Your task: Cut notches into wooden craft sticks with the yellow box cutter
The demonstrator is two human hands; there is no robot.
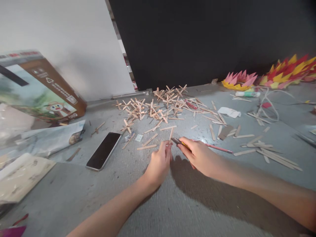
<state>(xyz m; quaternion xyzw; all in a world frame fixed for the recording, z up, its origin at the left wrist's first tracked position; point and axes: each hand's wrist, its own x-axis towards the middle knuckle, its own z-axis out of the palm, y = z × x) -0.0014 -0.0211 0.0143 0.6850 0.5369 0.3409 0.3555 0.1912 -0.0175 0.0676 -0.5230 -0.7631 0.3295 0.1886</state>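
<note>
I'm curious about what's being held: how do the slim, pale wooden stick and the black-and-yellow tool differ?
The pale wooden stick is plain; the black-and-yellow tool is dark with yellow. The stick is thinner, the tool bulkier. The stick points away from the person; the tool points leftward, towards it. Both are held: stick in the left hand, tool in the right hand.
</note>
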